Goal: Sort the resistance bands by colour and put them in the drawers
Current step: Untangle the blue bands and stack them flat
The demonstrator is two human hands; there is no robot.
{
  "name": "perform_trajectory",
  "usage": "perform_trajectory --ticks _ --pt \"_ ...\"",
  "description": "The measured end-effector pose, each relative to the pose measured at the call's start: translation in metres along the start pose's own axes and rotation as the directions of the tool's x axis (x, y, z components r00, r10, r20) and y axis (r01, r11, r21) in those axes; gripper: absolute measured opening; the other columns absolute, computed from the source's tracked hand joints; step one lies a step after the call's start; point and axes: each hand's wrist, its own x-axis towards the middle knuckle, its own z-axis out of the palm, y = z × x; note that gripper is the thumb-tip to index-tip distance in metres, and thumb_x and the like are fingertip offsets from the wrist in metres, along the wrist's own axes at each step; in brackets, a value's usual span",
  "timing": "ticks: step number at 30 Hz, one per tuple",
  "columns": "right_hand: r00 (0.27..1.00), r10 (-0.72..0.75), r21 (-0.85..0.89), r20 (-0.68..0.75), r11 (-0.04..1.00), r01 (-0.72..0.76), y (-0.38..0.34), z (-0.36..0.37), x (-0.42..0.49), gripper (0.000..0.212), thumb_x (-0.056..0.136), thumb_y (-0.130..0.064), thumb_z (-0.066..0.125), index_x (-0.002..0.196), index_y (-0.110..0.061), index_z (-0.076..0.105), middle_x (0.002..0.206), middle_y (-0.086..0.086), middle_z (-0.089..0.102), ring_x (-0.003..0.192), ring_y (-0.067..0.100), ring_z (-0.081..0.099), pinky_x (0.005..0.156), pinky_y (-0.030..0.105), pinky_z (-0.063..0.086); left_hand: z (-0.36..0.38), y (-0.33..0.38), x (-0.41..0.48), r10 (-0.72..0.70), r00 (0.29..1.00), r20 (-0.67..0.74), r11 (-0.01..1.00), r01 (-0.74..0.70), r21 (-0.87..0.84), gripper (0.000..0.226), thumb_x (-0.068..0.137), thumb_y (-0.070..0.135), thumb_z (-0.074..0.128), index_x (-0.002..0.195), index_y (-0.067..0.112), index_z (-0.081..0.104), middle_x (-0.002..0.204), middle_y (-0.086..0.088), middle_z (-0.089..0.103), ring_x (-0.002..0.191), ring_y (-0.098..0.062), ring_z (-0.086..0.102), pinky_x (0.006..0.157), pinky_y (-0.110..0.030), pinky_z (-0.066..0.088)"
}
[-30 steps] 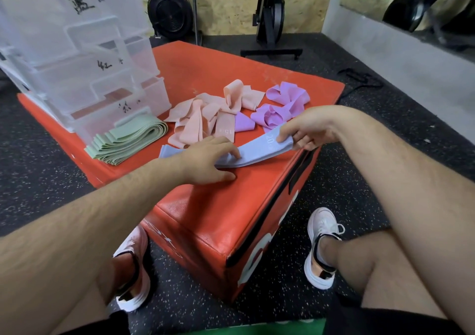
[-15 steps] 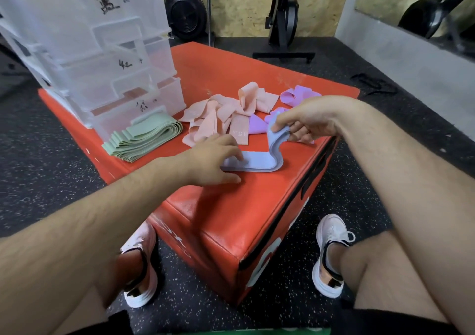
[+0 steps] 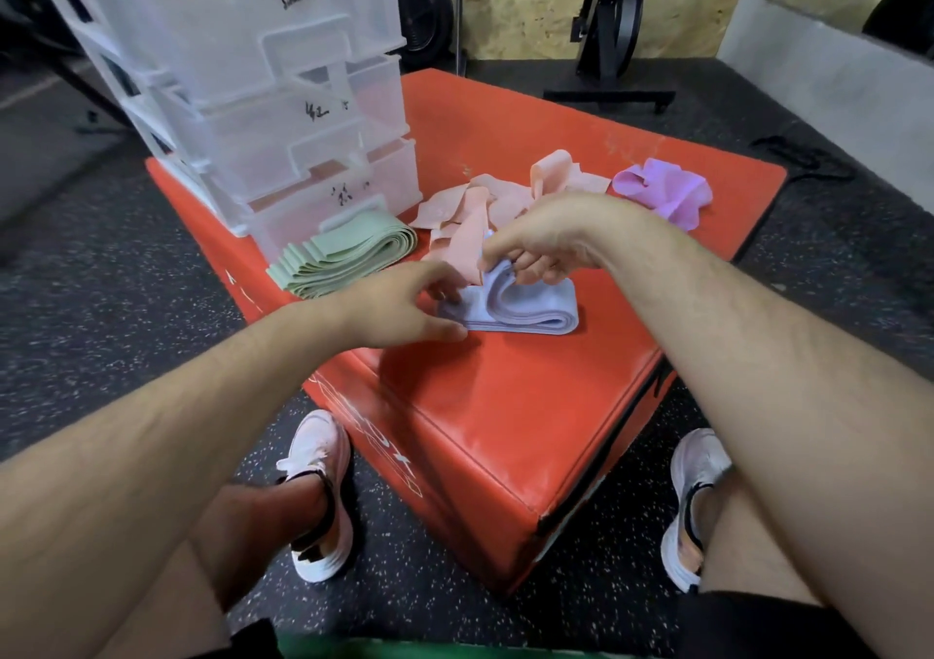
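Loosely folded blue band (image 3: 536, 316), right hand (image 3: 551, 238) pinching top, left hand (image 3: 399, 304) pinching edge.

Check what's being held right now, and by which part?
The pale blue band: the right hand pinches its folded-over upper end, and the left hand pinches the fold's left end, low on the red box.

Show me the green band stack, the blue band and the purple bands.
green band stack (image 3: 348, 254), head view, top band's middle.
blue band (image 3: 535, 305), head view, folded top layer.
purple bands (image 3: 662, 188), head view, pile's centre.
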Motion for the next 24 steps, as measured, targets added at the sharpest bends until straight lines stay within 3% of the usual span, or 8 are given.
perform_trajectory --ticks 5,8,10,13,16,20,22,24 --pt "1.0 0.014 -0.133 -0.026 0.991 -0.017 -0.011 0.028 0.014 0.022 0.082 -0.034 0.077 0.079 -0.021 0.059 0.073 -0.004 0.058 0.066 0.013 0.058 0.058 0.024 0.039 -0.003 -0.001 0.001 -0.027 0.997 -0.075 0.991 0.017 -0.129 0.079 0.075 0.034 0.086 0.138 0.023 0.04 0.112 0.008 0.06 0.096 -0.009 0.065 0.091 -0.031 0.052" --pt "1.0 -0.017 -0.169 -0.019 0.986 0.014 -0.016 0.031 0.014 0.037 0.083 -0.05 0.074 0.088 -0.018 0.057 0.079 0.0 0.061 0.069 0.015 0.064 0.062 0.026 0.044 -0.008 0.0 0.001 0.032 0.987 -0.155 0.997 -0.044 -0.071 0.087 0.073 0.034 0.087 0.144 0.027 0.038 0.127 0.005 0.045 0.107 -0.009 0.055 0.097 -0.026 0.048" --pt "1.0 -0.023 -0.168 0.004 0.986 0.024 -0.015 0.027 0.012 0.04 0.086 -0.053 0.069 0.089 -0.014 0.06 0.078 0.002 0.063 0.069 0.017 0.067 0.058 0.025 0.046 -0.009 0.0 0.001 0.08 0.987 -0.138 0.997 -0.077 0.031 0.079 0.076 0.038 0.084 0.142 0.025 0.044 0.129 0.005 0.039 0.114 -0.007 0.045 0.101 -0.019 0.036" --pt "0.998 -0.035 -0.201 0.05 0.979 0.044 -0.007 0.015 0.008 0.028 0.092 -0.039 0.064 0.101 -0.012 0.067 0.086 0.001 0.069 0.069 0.013 0.07 0.058 0.024 0.046 -0.009 0.0 0.003 0.109 0.99 -0.094 0.985 -0.094 0.146 0.054 0.082 0.048 0.075 0.127 0.024 0.06 0.124 0.007 0.046 0.114 -0.011 0.049 0.098 -0.021 0.036" --pt "0.995 -0.059 -0.213 -0.077 0.976 0.041 0.004 -0.006 0.0 0.021 0.09 -0.023 0.061 0.103 -0.009 0.069 0.09 0.002 0.074 0.068 0.013 0.071 0.056 0.024 0.042 -0.005 -0.003 0.006 0.094 0.994 -0.063 0.968 -0.076 0.241 0.045 0.085 0.057 0.067 0.12 0.028 0.066 0.12 0.005 0.054 0.11 -0.016 0.052 0.101 -0.032 0.041" --pt "0.971 0.049 -0.399 -0.233 0.906 -0.142 0.03 -0.022 -0.002 0.029 0.084 -0.033 0.067 0.097 -0.007 0.065 0.092 0.01 0.076 0.058 0.018 0.068 0.051 0.023 0.048 -0.003 -0.002 0.008 0.077 0.992 -0.103 0.972 -0.051 0.231 0.053 0.079 0.075 0.047 0.108 0.034 0.066 0.104 0.01 0.053 0.103 -0.013 0.052 0.1 -0.035 0.043" --pt "0.975 0.14 -0.32 -0.171 0.928 -0.189 0.044 -0.017 0.0 0.036 0.083 -0.037 0.071 0.102 -0.008 0.06 0.1 0.01 0.07 0.074 0.023 0.074 0.06 0.029 0.057 -0.002 0.001 0.01 0.066 0.991 -0.113 0.971 -0.038 0.234 0.045 0.082 0.069 0.049 0.101 0.031 0.067 0.098 0.01 0.051 0.099 -0.013 0.051 0.098 -0.035 0.043" --pt "0.982 0.128 -0.203 -0.142 0.967 -0.155 0.052 -0.011 0.0 0.034 0.083 -0.032 0.074 0.102 -0.008 0.06 0.101 0.009 0.065 0.083 0.024 0.073 0.065 0.031 0.06 -0.002 0.003 0.013 0.046 0.992 -0.12 0.97 -0.015 0.244 0.039 0.083 0.062 0.05 0.094 0.029 0.067 0.096 0.006 0.051 0.097 -0.017 0.052 0.097 -0.037 0.043"
